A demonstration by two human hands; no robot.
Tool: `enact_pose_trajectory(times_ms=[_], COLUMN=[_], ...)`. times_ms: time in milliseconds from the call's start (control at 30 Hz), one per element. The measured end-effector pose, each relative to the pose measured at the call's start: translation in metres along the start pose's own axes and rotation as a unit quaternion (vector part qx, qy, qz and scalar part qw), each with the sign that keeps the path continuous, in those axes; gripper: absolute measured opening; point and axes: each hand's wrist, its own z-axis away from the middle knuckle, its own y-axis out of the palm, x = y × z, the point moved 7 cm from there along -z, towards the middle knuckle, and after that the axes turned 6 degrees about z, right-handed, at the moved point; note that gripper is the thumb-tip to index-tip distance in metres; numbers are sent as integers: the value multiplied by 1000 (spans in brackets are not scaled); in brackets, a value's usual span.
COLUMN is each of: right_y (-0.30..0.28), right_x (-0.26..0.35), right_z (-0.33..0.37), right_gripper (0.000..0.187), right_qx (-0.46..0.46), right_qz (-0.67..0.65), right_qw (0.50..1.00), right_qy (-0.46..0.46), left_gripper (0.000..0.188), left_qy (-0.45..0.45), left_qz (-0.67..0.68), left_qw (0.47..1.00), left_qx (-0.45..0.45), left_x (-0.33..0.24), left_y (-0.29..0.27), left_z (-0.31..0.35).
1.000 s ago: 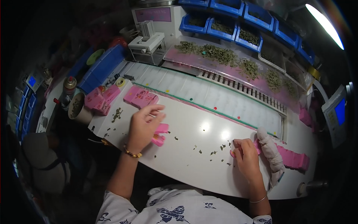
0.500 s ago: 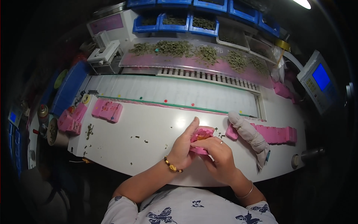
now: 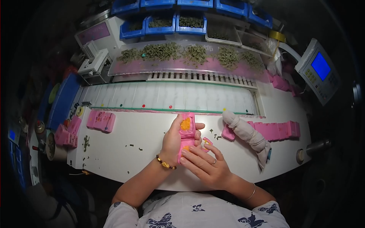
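My left hand (image 3: 173, 140) is wrapped round a pink rubber-like mould (image 3: 187, 133), its fingertips curling over the right side. The mould lies spread open in two halves. An orange piece (image 3: 185, 124) sits in the upper half, and more orange shows in the lower half under my right fingers. My right hand (image 3: 205, 165) has its fingers stretched out and apart, touching the lower half. Beside its fingertips is a small pink-and-orange bit (image 3: 207, 143); whether it is held or lies on the table I cannot tell.
A cloth-wrapped bundle (image 3: 247, 131) lies right, before a row of pink blocks (image 3: 275, 130). More pink blocks (image 3: 100, 121) stand left. Beyond the white table (image 3: 125, 161) are a glass-like strip (image 3: 167, 95), a tray (image 3: 152, 66) of small green pieces, and blue bins (image 3: 159, 28).
The mould has been spread open, showing the orange piece. My left hand has tilted it upright, and my right fingers have straightened from a pinch. The view has shifted slightly right.
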Motion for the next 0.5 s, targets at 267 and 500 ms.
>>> enact_pose_trajectory(times_ms=[267,500], right_y=[-27,-57], right_x=[-119,-108], right_z=[41,9], right_gripper=[60,64], right_qx=[126,108], right_qz=[104,111], right_qw=[952,969], right_qy=[259,191], left_gripper=[62,61], left_qy=[10,-6], left_qz=[-96,-124], left_qw=[995,991], left_qx=[-31,-45], left_x=[1,16], left_y=[2,6], left_z=[7,9])
